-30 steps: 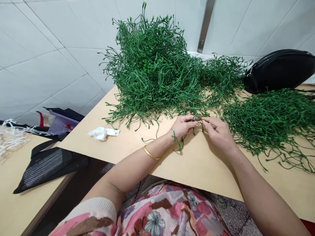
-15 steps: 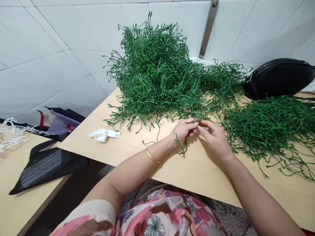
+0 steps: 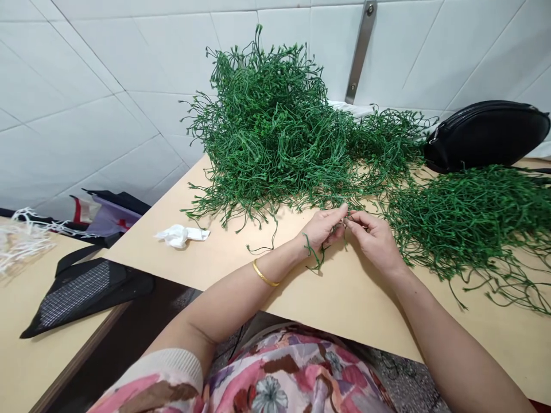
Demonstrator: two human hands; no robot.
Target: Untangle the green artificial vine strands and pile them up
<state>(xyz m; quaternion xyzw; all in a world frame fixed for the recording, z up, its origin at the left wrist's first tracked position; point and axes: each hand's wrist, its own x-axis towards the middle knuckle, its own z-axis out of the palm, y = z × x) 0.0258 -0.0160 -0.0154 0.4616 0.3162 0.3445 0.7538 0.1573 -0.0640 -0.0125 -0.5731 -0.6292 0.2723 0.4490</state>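
Green knotted cords lie in a tall heap (image 3: 275, 126) at the back of the table and in a lower pile (image 3: 465, 218) on the right. Between them and my body, my left hand (image 3: 326, 226) is closed on a green cord, whose loose ends (image 3: 314, 252) hang by the wrist. My right hand (image 3: 373, 232) pinches at the same cord, its fingertips close against those of my left hand. The small part between the fingertips is mostly hidden.
A crumpled white tissue (image 3: 178, 236) lies on the pale table (image 3: 241, 258) to the left. Behind the right pile stands a black bag (image 3: 491, 135). A black mesh pouch (image 3: 77, 292) and white cords (image 3: 26, 241) are on another table at far left.
My left thumb has lifted and my fingertips have shifted slightly around the cord. A short green end now shows below them. The view has moved a little.
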